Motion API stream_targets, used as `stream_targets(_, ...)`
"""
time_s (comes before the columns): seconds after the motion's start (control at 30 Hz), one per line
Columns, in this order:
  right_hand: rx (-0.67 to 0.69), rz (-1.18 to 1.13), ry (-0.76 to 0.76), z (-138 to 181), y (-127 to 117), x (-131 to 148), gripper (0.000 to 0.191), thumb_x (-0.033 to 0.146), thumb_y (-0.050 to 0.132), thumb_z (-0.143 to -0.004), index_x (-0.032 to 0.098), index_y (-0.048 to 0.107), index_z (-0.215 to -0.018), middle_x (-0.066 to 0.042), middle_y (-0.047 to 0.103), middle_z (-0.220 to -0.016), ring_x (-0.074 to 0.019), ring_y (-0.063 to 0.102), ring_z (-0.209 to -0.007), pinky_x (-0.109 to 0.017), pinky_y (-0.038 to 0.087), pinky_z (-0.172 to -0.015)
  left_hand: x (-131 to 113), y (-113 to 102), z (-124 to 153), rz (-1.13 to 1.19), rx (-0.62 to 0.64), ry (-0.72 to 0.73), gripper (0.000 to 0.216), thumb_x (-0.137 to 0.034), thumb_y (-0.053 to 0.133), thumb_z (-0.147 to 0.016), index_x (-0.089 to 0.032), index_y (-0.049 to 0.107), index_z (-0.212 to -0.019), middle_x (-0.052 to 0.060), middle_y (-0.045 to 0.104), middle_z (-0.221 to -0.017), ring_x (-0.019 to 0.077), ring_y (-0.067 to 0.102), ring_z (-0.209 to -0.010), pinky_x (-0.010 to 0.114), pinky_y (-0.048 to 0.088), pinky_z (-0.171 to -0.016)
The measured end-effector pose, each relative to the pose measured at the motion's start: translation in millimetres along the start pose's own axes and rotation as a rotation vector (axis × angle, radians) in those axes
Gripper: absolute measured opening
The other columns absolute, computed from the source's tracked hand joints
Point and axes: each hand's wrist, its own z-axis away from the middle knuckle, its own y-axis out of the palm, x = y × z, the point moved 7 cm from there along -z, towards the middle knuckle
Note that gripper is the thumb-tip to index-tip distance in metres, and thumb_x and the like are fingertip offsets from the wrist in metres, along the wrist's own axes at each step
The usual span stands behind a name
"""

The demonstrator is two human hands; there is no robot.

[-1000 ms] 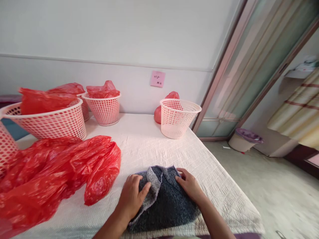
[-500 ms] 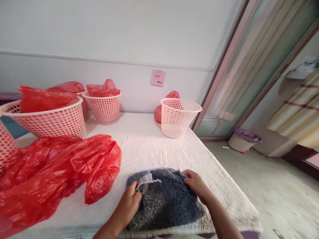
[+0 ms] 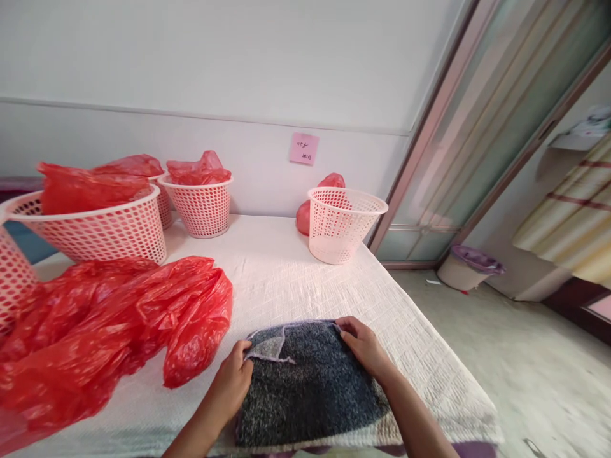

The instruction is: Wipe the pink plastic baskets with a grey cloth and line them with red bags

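Cloth [image 3: 315,388] in left grip [image 3: 233,376] and right grip [image 3: 365,347] on white cover [image 3: 296,273]

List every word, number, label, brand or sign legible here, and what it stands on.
"45", then a mark that may be "g": handwritten, upper line of the pink note on the wall.
Lower line, same note: too small to read.
No other text can be made out.

White with a faint crinkled grid, the tabletop [image 3: 286,273] carries at its near edge a cloth [image 3: 319,394] of speckled charcoal and blue-grey, its flap [image 3: 268,348] pale grey, its trim [image 3: 310,321] lilac. The plastic sheeting [image 3: 198,318] is bright red; the basket [image 3: 329,251] by the far right corner, white latticework.
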Motion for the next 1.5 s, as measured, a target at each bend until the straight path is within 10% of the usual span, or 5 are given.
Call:
stream_targets(0.33, -0.087, 0.253, 0.006, -9.4, 6.3, -13.0, 0.032, 0.011, 0.049, -0.072, 0.02, 0.063, -0.099, -0.007, 0.065, -0.101, -0.0215, 0.06, -0.099, -0.032, 0.043, -0.091, -49.7, 13.6, 11.2, -0.344, -0.062, 0.398, 0.048, -0.01, 0.048, -0.081, -0.025, 0.052, -0.127, 0.008, 0.059, -0.123, 0.0244, 0.055, -0.118, 0.044, 0.045, -0.101)
stream_targets(0.63, -0.134, 0.427, 0.194, -9.9, -7.6, -35.8, 0.036, 0.038, 0.057, -0.081, 0.011, 0.06, -0.105, -0.019, 0.063, -0.103, -0.0285, 0.061, -0.09, -0.038, 0.043, -0.079, -48.6, -7.0, -10.8, -0.402, -0.273, 0.344, 0.04, -0.012, 0.031, -0.093, -0.011, 0.045, -0.13, 0.019, 0.059, -0.12, 0.0289, 0.056, -0.117, 0.05, 0.046, -0.099)
stream_targets(0.93, -0.025, 0.368, 0.202, -7.0, -10.3, -38.4, 0.021, 0.022, 0.058, -0.069, 0.023, 0.045, -0.054, 0.0, 0.056, -0.058, -0.0174, 0.053, -0.06, -0.029, 0.031, -0.056, -86.7, 83.3, 55.7, -0.435, 0.214, 0.743, 0.037, -0.006, 0.046, -0.088, -0.017, 0.056, -0.121, 0.009, 0.064, -0.115, 0.0241, 0.059, -0.107, 0.045, 0.05, -0.097)
stream_targets(1.07, -0.098, 0.306, 0.218, -7.7, -15.0, -39.9, 0.023, 0.03, 0.052, -0.077, 0.024, 0.043, -0.056, 0.0, 0.056, -0.059, -0.0176, 0.053, -0.061, -0.028, 0.033, -0.056, -76.7, 95.0, 58.4, -0.453, 0.321, 0.689, 0.034, -0.033, 0.075, -0.074, -0.019, 0.063, -0.103, 0.008, 0.063, -0.108, 0.0296, 0.057, -0.102, 0.05, 0.05, -0.093)
stream_targets(1.5, 0.07, 0.141, 0.17, 5.0, -9.3, -34.5, 0.036, 0.053, 0.056, -0.078, 0.021, 0.051, -0.062, -0.005, 0.062, -0.067, -0.022, 0.058, -0.069, -0.03, 0.037, -0.058, -72.8, 110.7, 66.3, -0.54, 0.343, 0.695, 0.034, -0.035, 0.074, -0.077, -0.02, 0.061, -0.104, 0.005, 0.061, -0.103, 0.0236, 0.057, -0.093, 0.038, 0.05, -0.08)
